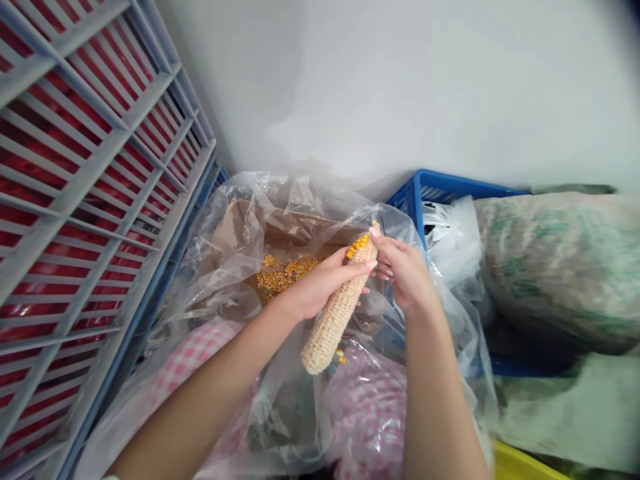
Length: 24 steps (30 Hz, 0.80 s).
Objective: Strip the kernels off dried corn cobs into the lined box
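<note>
My left hand point(320, 283) is wrapped round the middle of a pale corn cob point(334, 319) that is almost bare of kernels. A few yellow kernels point(358, 246) still cling near its upper end. My right hand point(407, 273) pinches that upper end, thumb on the tip. The cob tilts up to the right over a clear plastic bag point(235, 213). Loose yellow kernels point(285, 273) lie in the cardboard box inside the bag, just behind my left hand.
A grey slatted crate point(80, 200) with red contents leans at the left. A blue crate point(425, 190) stands behind my right hand, a full woven sack point(560, 267) at the right. Pink checked cloth point(195, 353) lies under my forearms. A white wall rises behind.
</note>
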{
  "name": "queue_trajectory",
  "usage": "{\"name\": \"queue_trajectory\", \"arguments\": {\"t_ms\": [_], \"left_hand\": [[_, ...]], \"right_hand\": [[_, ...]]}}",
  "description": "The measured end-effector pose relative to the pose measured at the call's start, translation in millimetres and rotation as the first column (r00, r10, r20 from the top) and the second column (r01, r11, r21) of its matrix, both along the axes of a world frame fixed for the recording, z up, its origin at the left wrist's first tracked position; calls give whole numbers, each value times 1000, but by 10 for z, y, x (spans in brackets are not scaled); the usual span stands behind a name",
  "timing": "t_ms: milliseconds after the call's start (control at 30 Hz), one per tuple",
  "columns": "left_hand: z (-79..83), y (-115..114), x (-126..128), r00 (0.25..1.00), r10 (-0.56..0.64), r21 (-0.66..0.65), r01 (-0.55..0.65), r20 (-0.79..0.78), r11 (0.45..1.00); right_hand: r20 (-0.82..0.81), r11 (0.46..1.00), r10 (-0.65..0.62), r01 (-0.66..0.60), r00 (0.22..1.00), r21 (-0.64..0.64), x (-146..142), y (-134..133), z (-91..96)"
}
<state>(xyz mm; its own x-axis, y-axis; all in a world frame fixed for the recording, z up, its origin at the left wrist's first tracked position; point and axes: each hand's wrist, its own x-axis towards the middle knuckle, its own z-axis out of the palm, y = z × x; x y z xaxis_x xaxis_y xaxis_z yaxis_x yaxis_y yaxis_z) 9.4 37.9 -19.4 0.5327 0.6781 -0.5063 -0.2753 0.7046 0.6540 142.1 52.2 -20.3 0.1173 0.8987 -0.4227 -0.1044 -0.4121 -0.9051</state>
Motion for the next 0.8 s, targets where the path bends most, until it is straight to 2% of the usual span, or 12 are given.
{"name": "queue_trajectory", "arguments": {"t_ms": [167, 267, 433, 700, 800], "left_hand": [[-67, 41, 16, 996, -34, -130, 45, 83, 991], [-100, 24, 36, 996, -65, -81, 71, 66, 994], [-76, -31, 88, 998, 45, -23, -46, -46, 999], [-35, -59, 80, 998, 62, -4, -61, 27, 998], [-43, -52, 68, 998, 54, 8, -54, 34, 998]], "right_hand": [[-72, 993, -61, 68, 996, 92, -18, -14, 27], [-115, 990, -73, 86, 991, 115, -20, -23, 47], [-186, 988, -99, 119, 978, 96, -8, -10, 40], [-237, 985, -133, 155, 962, 75, -4, 23, 60], [-249, 990, -107, 125, 962, 58, 1, 23, 68]]}}
